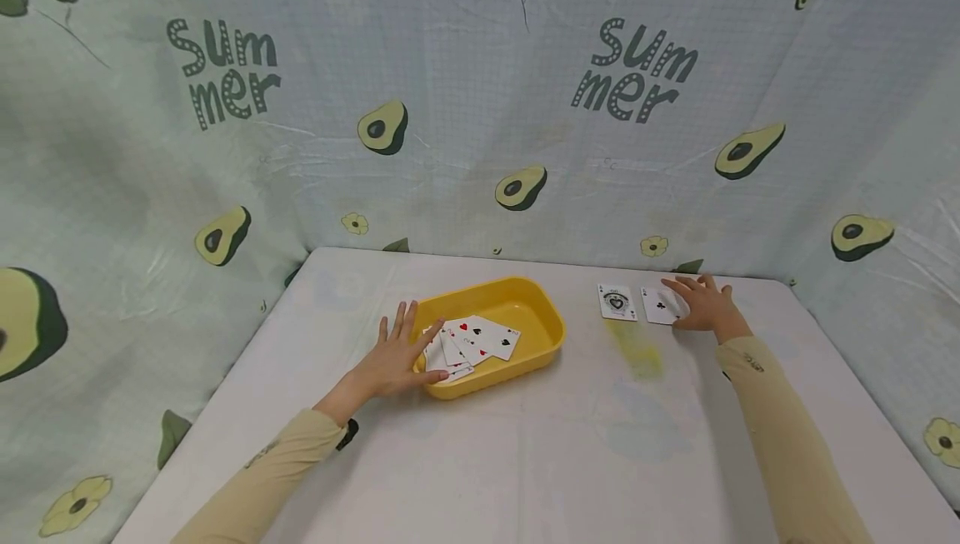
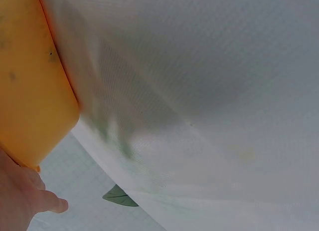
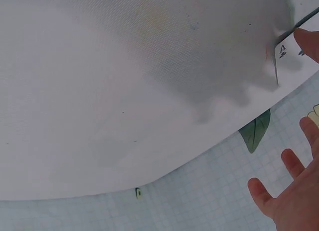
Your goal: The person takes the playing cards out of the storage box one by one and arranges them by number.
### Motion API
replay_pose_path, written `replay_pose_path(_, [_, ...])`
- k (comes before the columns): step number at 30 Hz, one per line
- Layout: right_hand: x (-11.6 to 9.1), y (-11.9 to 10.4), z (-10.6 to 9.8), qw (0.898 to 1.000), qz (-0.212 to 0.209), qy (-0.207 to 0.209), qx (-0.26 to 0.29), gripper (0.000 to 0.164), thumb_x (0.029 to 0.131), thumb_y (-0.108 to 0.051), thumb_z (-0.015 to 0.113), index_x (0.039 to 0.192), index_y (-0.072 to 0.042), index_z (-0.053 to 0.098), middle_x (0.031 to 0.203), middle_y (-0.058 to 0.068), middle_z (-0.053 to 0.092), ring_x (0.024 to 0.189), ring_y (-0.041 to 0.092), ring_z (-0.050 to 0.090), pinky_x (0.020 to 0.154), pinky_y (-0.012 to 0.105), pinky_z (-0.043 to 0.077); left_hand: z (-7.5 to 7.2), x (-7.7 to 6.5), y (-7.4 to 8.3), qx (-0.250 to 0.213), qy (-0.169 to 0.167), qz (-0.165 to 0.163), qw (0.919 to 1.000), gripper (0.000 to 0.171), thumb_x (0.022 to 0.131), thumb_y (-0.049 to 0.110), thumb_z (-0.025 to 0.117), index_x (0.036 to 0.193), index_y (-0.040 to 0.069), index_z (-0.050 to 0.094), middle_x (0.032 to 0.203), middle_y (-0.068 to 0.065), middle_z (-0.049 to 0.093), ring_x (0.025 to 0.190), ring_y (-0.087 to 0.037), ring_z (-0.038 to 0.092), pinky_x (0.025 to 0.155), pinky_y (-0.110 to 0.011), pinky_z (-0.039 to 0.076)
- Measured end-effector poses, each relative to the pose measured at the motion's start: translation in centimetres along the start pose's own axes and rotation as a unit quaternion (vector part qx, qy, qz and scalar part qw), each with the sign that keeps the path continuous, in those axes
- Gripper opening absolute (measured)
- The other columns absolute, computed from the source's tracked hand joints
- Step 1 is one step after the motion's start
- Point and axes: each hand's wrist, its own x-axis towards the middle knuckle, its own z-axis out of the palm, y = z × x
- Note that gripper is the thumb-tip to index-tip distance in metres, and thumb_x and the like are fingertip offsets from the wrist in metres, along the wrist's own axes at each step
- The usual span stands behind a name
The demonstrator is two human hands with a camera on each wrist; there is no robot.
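Observation:
My left hand (image 1: 390,365) is spread over the left end of a yellow tray (image 1: 536,336), thumb near the front rim. In the left wrist view, part of that hand (image 2: 20,198) shows beside the tray's outer side (image 2: 35,86). Several playing cards (image 1: 480,340) lie face up and overlapping inside the tray. At the far right, my right hand (image 1: 705,306) rests beside an ace of clubs (image 1: 658,307) lying face up, with the thumb at its edge and the other fingers spread. An ace of spades (image 1: 617,302) lies just left of it.
The white table (image 1: 525,461) ends at a hanging cloth (image 1: 450,69) printed with avocados and lettering. A faint yellow stain (image 1: 637,352) marks the table in front of the two aces.

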Motion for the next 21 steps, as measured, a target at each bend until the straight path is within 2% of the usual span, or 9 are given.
replay_pose_path(7, [-0.3,0.2,0.1,1.000,-0.011,0.004,-0.002,0.078,0.073,-0.030,0.068,0.137,-0.013,0.028,0.140,0.023,0.028,0.117,0.047,0.026,0.084,0.072,0.024,0.0,0.0,0.1,-0.003,0.005,0.004,1.0000,0.086,0.077,0.063,0.050,0.144,0.022,0.016,0.148,-0.024,-0.010,0.135,-0.043,-0.010,0.104,-0.063,-0.001])
replay_pose_path(14, [-0.8,-0.7,0.1,0.999,-0.018,0.022,-0.015,0.070,0.077,-0.031,0.065,0.135,-0.009,0.033,0.138,0.023,0.032,0.116,0.046,0.029,0.082,0.069,0.028,0.2,-0.3,-0.1,-0.023,0.030,0.026,0.9990,0.089,0.074,0.075,0.038,0.144,0.024,0.015,0.148,-0.024,-0.008,0.135,-0.043,-0.008,0.103,-0.063,-0.002])
replay_pose_path(21, [-0.8,-2.3,0.3,0.996,-0.045,0.079,-0.024,0.064,0.078,-0.032,0.063,0.132,-0.006,0.039,0.134,0.022,0.039,0.115,0.045,0.033,0.079,0.064,0.032,0.1,0.1,-0.1,-0.002,0.005,0.001,1.0000,0.087,0.076,0.064,0.050,0.144,0.022,0.015,0.148,-0.023,-0.010,0.135,-0.042,-0.010,0.104,-0.062,-0.001])
